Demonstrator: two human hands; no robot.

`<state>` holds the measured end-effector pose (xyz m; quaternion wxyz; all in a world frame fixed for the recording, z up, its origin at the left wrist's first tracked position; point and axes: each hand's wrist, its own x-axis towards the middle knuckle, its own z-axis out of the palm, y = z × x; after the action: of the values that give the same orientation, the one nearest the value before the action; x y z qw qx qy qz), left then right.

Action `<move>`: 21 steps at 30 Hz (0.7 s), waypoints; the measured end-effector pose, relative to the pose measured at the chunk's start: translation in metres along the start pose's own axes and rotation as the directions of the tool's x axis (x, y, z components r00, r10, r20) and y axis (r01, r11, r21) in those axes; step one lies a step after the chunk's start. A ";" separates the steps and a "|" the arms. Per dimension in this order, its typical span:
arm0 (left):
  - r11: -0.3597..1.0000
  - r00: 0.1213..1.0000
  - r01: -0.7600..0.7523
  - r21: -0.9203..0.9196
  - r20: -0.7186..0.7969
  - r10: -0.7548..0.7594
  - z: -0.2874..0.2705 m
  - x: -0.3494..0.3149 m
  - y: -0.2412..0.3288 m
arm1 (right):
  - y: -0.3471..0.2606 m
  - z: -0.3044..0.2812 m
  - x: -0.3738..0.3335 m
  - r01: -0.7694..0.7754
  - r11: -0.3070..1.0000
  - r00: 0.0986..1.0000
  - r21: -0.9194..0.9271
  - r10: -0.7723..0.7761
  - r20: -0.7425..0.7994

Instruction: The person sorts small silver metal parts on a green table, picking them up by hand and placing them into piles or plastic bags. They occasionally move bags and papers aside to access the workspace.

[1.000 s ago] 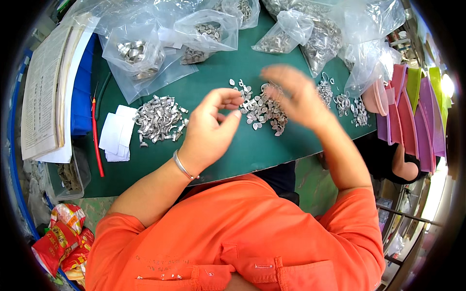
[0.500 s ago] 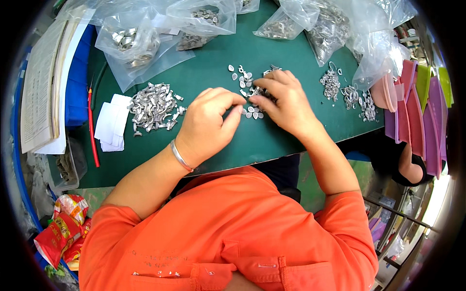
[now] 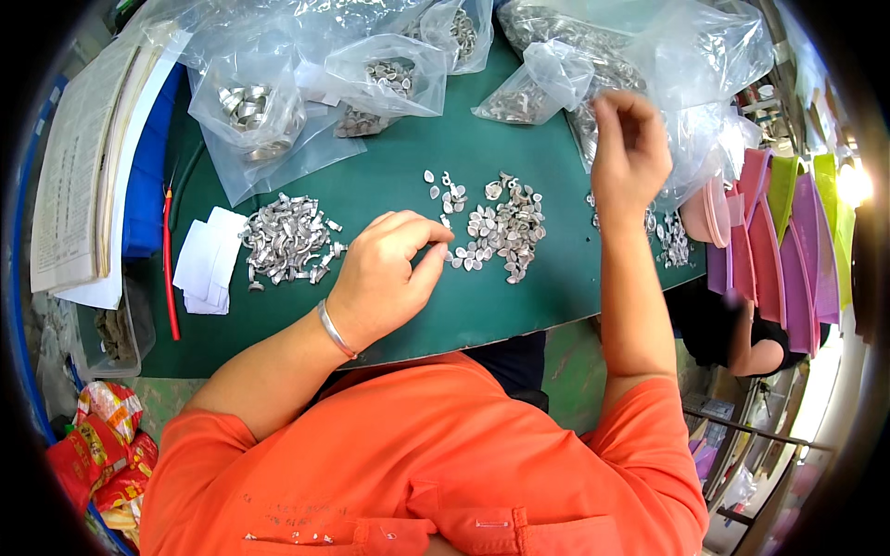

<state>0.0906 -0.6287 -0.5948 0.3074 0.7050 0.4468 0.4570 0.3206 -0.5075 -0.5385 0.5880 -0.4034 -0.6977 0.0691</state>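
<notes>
My left hand (image 3: 385,273), with a metal bangle on the wrist, is closed in a pinch beside the left edge of a heap of small silver teardrop-shaped metal pieces (image 3: 521,230). Whatever lies between its fingertips is too small to make out. My right hand (image 3: 632,153) is raised at the right, in front of the plastic bags, with thumb and fingers curled together; any piece in them is hidden. A few loose teardrop pieces (image 3: 454,199) lie above my left fingertips. Left of that hand is a pile of small curved silver metal pieces (image 3: 289,239).
Clear bags of metal parts (image 3: 389,79) line the back of the green table (image 3: 389,176). Small ring-like parts (image 3: 674,241) lie at right, near pink and purple bins (image 3: 774,259). White paper slips (image 3: 209,259), a red pen-like tool (image 3: 171,269) and a blue bin (image 3: 144,208) are left.
My right hand has left the teardrop heap and risen to the right, uncovering the heap. My left hand stays pinched beside it. The whole view has shifted slightly.
</notes>
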 end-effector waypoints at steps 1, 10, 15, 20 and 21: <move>1.000 1.000 -0.004 0.010 0.000 0.004 0.000 0.000 -0.001 | 0.010 0.002 0.014 0.075 0.990 0.997 -0.118 -0.079 -0.027; 0.987 0.990 -0.063 0.151 0.137 0.042 -0.003 -0.010 -0.003 | -0.012 0.024 -0.021 0.348 0.934 0.752 -0.087 -0.222 0.620; 0.982 0.987 -0.085 0.171 0.151 0.059 -0.004 -0.010 -0.001 | -0.008 0.019 -0.061 0.186 0.968 0.690 -0.169 -0.006 0.723; 0.979 0.978 -0.094 0.180 0.200 0.057 0.002 -0.001 0.000 | -0.005 0.048 -0.078 0.166 0.964 0.794 -0.207 -0.006 0.608; 0.975 0.978 -0.119 0.186 0.192 0.083 0.001 -0.002 -0.004 | -0.007 0.057 -0.080 0.103 0.958 0.765 -0.267 0.095 0.636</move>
<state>0.0897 -0.6289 -0.5992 0.2526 0.7929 0.4227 0.3589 0.2661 -0.5426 -0.6129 0.2487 -0.4343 -0.8600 0.1000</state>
